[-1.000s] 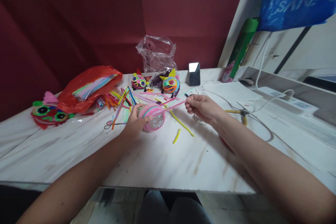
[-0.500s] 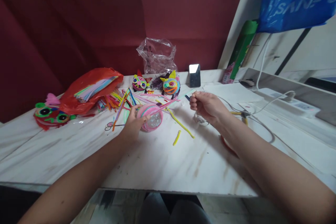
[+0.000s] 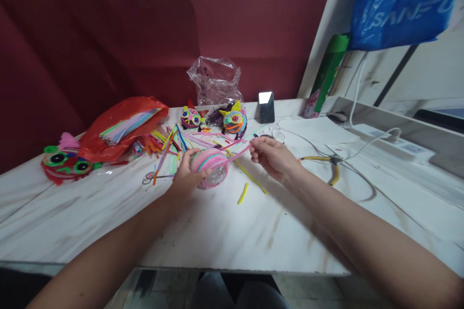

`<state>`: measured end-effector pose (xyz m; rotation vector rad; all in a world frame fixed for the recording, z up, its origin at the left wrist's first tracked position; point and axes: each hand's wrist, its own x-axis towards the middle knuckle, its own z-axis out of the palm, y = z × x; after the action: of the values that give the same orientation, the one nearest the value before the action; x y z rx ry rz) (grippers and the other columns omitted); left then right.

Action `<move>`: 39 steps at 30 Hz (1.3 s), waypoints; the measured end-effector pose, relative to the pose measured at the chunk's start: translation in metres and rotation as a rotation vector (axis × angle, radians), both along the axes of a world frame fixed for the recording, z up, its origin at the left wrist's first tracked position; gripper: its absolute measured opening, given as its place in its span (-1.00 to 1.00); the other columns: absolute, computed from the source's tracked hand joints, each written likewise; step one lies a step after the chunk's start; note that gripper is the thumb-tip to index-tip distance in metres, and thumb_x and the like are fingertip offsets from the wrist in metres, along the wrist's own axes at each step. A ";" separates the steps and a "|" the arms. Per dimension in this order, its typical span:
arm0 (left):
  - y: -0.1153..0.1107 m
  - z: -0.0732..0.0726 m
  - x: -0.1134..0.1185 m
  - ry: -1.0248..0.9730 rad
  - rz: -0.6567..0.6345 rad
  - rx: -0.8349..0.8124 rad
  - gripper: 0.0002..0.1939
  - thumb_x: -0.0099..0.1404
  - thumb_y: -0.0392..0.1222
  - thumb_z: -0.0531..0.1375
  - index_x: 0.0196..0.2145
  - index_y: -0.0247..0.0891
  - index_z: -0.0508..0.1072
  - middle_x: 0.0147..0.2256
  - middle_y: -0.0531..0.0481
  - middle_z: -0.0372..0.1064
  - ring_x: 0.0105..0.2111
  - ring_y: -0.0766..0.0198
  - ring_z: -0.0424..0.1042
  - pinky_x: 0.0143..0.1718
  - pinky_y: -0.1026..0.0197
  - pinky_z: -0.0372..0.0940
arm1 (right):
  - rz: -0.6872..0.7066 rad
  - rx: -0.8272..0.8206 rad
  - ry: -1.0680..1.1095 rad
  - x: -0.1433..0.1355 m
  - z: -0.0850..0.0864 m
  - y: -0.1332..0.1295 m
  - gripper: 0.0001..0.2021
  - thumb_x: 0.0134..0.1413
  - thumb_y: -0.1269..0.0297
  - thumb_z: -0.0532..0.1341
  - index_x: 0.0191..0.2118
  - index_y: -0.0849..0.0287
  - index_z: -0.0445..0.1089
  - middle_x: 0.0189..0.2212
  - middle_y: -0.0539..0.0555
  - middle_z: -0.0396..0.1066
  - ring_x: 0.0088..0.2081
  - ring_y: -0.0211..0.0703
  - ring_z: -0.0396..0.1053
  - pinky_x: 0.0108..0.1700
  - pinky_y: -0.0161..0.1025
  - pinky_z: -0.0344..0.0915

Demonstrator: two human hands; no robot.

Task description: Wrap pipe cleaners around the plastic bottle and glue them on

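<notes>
My left hand (image 3: 189,172) grips a round pink ball (image 3: 209,160) wound with fuzzy strips, with a teal band and a clear part showing at its lower right. From the ball a pink strip (image 3: 237,153) stretches to the right. Its far end meets the pinched fingertips of my right hand (image 3: 270,155). Below the strip, a long yellow stem (image 3: 253,176) and a short yellow piece (image 3: 242,193) lie on the table.
Colourful stems and scissors (image 3: 148,178) lie left, by a red bag (image 3: 119,125) and a red figure (image 3: 65,161). Two small figures (image 3: 235,119) and a phone (image 3: 266,107) stand behind. Pliers (image 3: 335,171), cables and a power strip (image 3: 395,147) are at right.
My right hand has moved left and slightly down toward the ball, and the pink strip now reaches its fingers. The ball has turned a little in my left hand. The view has shifted slightly.
</notes>
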<state>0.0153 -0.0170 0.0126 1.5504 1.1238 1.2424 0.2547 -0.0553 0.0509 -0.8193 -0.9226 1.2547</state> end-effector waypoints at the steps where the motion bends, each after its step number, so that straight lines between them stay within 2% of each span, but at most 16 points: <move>1: 0.000 0.000 0.000 0.005 -0.006 -0.001 -0.35 -0.08 -0.15 0.32 0.01 -0.12 0.28 -0.18 0.01 0.32 -0.30 0.24 0.37 -0.41 0.29 0.31 | -0.011 0.005 0.009 0.000 0.000 0.000 -0.70 -0.32 0.16 0.47 -0.51 0.20 0.42 -0.61 -0.07 0.38 -0.59 -0.40 0.22 -0.53 -0.38 0.16; 7: 0.000 0.000 -0.001 0.028 -0.025 -0.005 -0.37 -0.05 -0.16 0.32 0.01 -0.10 0.26 -0.16 0.01 0.31 -0.24 0.22 0.36 -0.35 0.29 0.31 | -0.028 -0.003 0.044 -0.003 0.000 0.000 -0.69 -0.35 0.13 0.46 -0.50 0.19 0.42 -0.59 -0.06 0.38 -0.57 -0.39 0.23 -0.51 -0.38 0.19; 11: -0.002 0.004 0.000 0.030 -0.010 -0.008 -0.36 -0.07 -0.16 0.33 0.01 -0.13 0.28 -0.15 0.01 0.32 -0.27 0.24 0.37 -0.37 0.30 0.29 | -0.140 -0.051 -0.044 -0.003 -0.002 0.001 -0.75 -0.34 0.19 0.42 -0.55 0.18 0.38 -0.62 -0.07 0.31 -0.58 -0.37 0.20 -0.53 -0.35 0.19; 13: -0.004 0.006 0.001 0.025 -0.012 -0.022 -0.35 -0.08 -0.17 0.33 0.01 -0.13 0.28 -0.18 0.02 0.33 -0.31 0.26 0.37 -0.39 0.31 0.29 | -0.234 -0.046 -0.169 -0.002 -0.003 0.002 -0.80 -0.29 0.22 0.38 -0.57 0.17 0.36 -0.66 -0.09 0.25 -0.60 -0.36 0.16 -0.54 -0.34 0.16; 17: -0.005 0.005 0.002 -0.011 -0.035 -0.055 -0.31 -0.10 -0.17 0.34 0.03 -0.14 0.26 -0.21 0.02 0.34 -0.35 0.25 0.37 -0.42 0.30 0.29 | -0.380 0.014 -0.571 0.004 -0.004 0.002 -0.87 -0.17 0.23 0.26 -0.56 0.16 0.36 -0.69 -0.10 0.20 -0.64 -0.34 0.09 -0.57 -0.31 0.05; 21: -0.003 0.004 0.001 -0.026 -0.022 -0.027 -0.30 -0.14 -0.19 0.37 0.01 -0.16 0.30 -0.20 0.00 0.34 -0.31 0.24 0.37 -0.38 0.28 0.30 | -0.386 0.079 -0.959 0.012 -0.003 0.002 -0.90 -0.15 0.33 0.19 -0.60 0.15 0.34 -0.68 -0.06 0.26 -0.62 -0.30 0.14 -0.53 -0.29 0.05; 24: -0.004 0.006 0.002 -0.004 -0.022 -0.015 -0.31 -0.13 -0.17 0.37 0.00 -0.17 0.30 -0.21 0.00 0.34 -0.30 0.22 0.37 -0.37 0.27 0.30 | -0.346 0.086 -1.084 0.017 -0.003 0.005 -0.88 -0.15 0.34 0.20 -0.61 0.14 0.34 -0.70 -0.06 0.28 -0.61 -0.28 0.16 -0.51 -0.28 0.05; 28: -0.006 0.010 0.003 0.047 0.001 -0.015 -0.32 -0.11 -0.15 0.36 0.00 -0.18 0.29 -0.20 0.00 0.33 -0.29 0.23 0.35 -0.36 0.28 0.27 | -0.247 0.092 -0.984 0.023 -0.006 0.010 -0.84 -0.18 0.24 0.29 -0.62 0.13 0.33 -0.74 -0.10 0.23 -0.64 -0.31 0.12 -0.57 -0.31 0.01; 32: -0.003 0.006 0.000 0.046 0.007 0.014 -0.33 -0.10 -0.15 0.35 0.00 -0.17 0.30 -0.19 -0.01 0.32 -0.28 0.23 0.35 -0.35 0.28 0.28 | -0.139 -0.057 -0.698 0.028 -0.008 0.012 -0.71 -0.25 0.07 0.37 -0.57 0.14 0.32 -0.75 -0.14 0.13 -0.67 -0.35 0.05 -0.62 -0.34 -0.07; 35: 0.000 0.003 0.000 -0.003 0.010 0.009 -0.34 -0.12 -0.17 0.34 -0.01 -0.16 0.31 -0.20 0.01 0.32 -0.31 0.25 0.35 -0.37 0.28 0.27 | -0.034 -0.094 -0.428 0.026 -0.004 0.009 -0.64 -0.33 0.07 0.43 -0.59 0.16 0.27 -0.71 -0.12 0.14 -0.63 -0.37 0.08 -0.59 -0.34 0.00; 39: 0.001 0.005 0.002 -0.069 0.003 -0.051 -0.38 -0.10 -0.18 0.30 -0.03 -0.15 0.27 -0.22 0.03 0.32 -0.34 0.28 0.34 -0.37 0.29 0.25 | 0.139 -0.033 -0.155 0.017 0.006 0.002 -0.64 -0.28 0.17 0.44 -0.63 0.17 0.23 -0.67 -0.14 0.03 -0.60 -0.40 -0.01 -0.55 -0.33 0.02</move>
<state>0.0177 -0.0156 0.0177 1.4576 1.1049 1.2505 0.2719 -0.0535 0.0572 -0.9000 -1.1015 1.3435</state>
